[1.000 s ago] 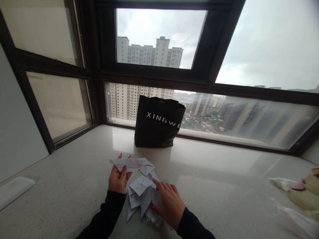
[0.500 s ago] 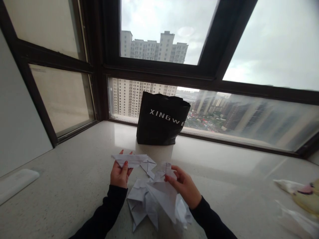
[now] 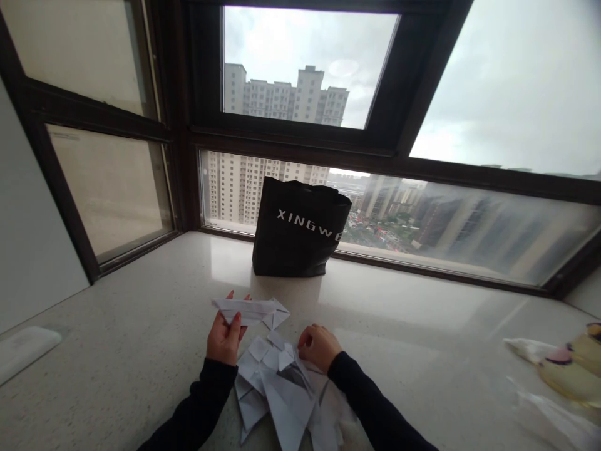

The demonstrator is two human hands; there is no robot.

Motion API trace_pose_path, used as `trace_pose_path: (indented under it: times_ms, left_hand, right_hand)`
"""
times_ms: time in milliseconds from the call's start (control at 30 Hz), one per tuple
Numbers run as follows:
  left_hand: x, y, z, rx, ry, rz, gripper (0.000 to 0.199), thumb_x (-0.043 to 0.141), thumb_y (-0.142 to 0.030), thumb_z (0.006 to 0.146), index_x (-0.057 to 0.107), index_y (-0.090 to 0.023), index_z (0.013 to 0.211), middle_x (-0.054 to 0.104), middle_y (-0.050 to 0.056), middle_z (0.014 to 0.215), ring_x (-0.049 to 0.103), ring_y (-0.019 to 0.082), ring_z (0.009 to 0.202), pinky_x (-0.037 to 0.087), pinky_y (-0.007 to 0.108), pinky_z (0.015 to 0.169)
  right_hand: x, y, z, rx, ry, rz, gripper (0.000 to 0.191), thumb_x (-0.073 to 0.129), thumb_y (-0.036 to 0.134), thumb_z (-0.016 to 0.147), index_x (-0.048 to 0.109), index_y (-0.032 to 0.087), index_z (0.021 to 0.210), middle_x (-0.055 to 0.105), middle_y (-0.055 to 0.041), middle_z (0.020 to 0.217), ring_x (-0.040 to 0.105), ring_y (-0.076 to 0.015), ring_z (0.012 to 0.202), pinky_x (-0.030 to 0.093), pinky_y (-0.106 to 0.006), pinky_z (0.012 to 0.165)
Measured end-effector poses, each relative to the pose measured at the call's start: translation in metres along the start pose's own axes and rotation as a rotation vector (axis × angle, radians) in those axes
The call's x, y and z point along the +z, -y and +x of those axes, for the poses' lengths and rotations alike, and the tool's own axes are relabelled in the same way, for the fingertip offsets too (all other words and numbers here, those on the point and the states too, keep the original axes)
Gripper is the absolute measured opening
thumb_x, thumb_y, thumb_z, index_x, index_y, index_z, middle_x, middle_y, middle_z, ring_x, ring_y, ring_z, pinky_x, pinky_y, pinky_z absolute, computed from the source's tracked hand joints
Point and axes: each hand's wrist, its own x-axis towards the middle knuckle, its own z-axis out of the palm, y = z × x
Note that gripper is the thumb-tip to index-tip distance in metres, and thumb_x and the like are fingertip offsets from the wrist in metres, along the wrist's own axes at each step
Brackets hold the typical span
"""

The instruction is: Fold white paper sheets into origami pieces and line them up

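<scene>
My left hand [image 3: 225, 338] pinches a long folded strip of white paper [image 3: 246, 310] between thumb and fingers, raised over the counter. Another folded white paper piece [image 3: 278, 314] with creased flaps shows at the strip's right end; whether the two are joined I cannot tell. My right hand [image 3: 320, 347] is closed, its fingers curled down at the upper right edge of a loose pile of folded white papers [image 3: 288, 401]. Its fingertips are hidden, so what they grip cannot be made out. Several pointed shapes overlap in that pile, between my forearms.
A black bag [image 3: 300, 232] with white lettering stands upright at the back of the speckled white counter [image 3: 154, 326], against the window. On the far left lies a white flat object [image 3: 28, 347]. Clear plastic packaging with a yellow print [image 3: 563, 369] lies at the right.
My right hand has lowered from holding up a folded paper to the pile's edge, and its fingers have curled in. My left hand keeps the strip in nearly the same place.
</scene>
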Motion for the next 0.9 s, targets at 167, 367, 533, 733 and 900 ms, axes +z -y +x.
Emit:
trace_pose_path:
  times_ms: [167, 367, 533, 733, 900]
  left_hand:
    - [0.0, -0.005, 0.002, -0.003, -0.016, 0.011, 0.063, 0.063, -0.034, 0.063, 0.036, -0.022, 0.119, 0.058, 0.01, 0.106, 0.053, 0.022, 0.097, 0.044, 0.03, 0.08]
    - [0.0, -0.005, -0.001, -0.044, -0.02, 0.029, 0.065, 0.063, -0.034, 0.063, 0.033, -0.024, 0.12, 0.057, 0.01, 0.108, 0.054, 0.021, 0.095, 0.046, 0.029, 0.076]
    - [0.0, -0.002, -0.004, -0.075, 0.007, 0.039, 0.067, 0.062, -0.035, 0.063, 0.032, -0.025, 0.121, 0.058, 0.008, 0.106, 0.056, 0.02, 0.092, 0.047, 0.028, 0.074]
    - [-0.001, -0.005, -0.002, -0.1, -0.01, -0.015, 0.066, 0.065, -0.034, 0.061, 0.035, -0.027, 0.119, 0.059, 0.007, 0.102, 0.058, 0.017, 0.085, 0.047, 0.025, 0.07]
    - [0.0, -0.009, -0.001, -0.177, -0.015, -0.034, 0.063, 0.064, -0.033, 0.061, 0.036, -0.029, 0.117, 0.058, 0.006, 0.105, 0.059, 0.018, 0.084, 0.048, 0.032, 0.072]
  right_hand:
    - [-0.011, 0.001, 0.004, 0.005, 0.02, 0.039, 0.015, 0.055, 0.028, 0.066, 0.06, 0.015, 0.072, 0.06, -0.0017, 0.062, 0.053, -0.0127, 0.056, 0.037, -0.023, 0.053]
    - [0.0, 0.007, -0.009, -0.017, 0.028, 0.004, 0.025, 0.072, 0.023, 0.043, 0.063, 0.018, 0.066, 0.058, -0.0023, 0.069, 0.052, -0.0197, 0.072, 0.036, -0.028, 0.063]
    - [0.005, 0.008, -0.012, -0.015, 0.026, 0.064, 0.016, 0.071, 0.022, 0.044, 0.061, 0.016, 0.055, 0.058, -0.0022, 0.062, 0.052, -0.0175, 0.062, 0.036, -0.027, 0.055]
    - [-0.02, 0.005, -0.004, -0.029, -0.061, 0.228, 0.019, 0.054, 0.03, 0.067, 0.061, 0.012, 0.065, 0.061, -0.0028, 0.057, 0.053, -0.0129, 0.052, 0.037, -0.022, 0.046]
    - [-0.037, 0.008, -0.005, -0.072, -0.16, 0.305, 0.022, 0.049, 0.032, 0.071, 0.062, 0.014, 0.067, 0.063, -0.0035, 0.058, 0.055, -0.0151, 0.054, 0.039, -0.023, 0.048]
